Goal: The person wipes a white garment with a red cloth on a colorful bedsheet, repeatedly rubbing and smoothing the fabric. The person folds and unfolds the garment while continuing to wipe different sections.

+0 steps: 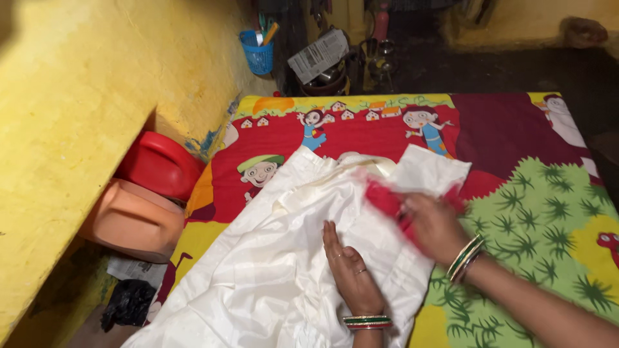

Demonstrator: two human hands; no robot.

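Left hand (350,274) lies flat, fingers released, on the white cloth (271,258) — right hand (433,225), blurred, grasps its red-lined fold (387,196) up-right, on the bed (535,212)

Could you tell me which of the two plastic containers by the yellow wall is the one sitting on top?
The red container sits on top; the orange container lies beneath it, nearer the camera.
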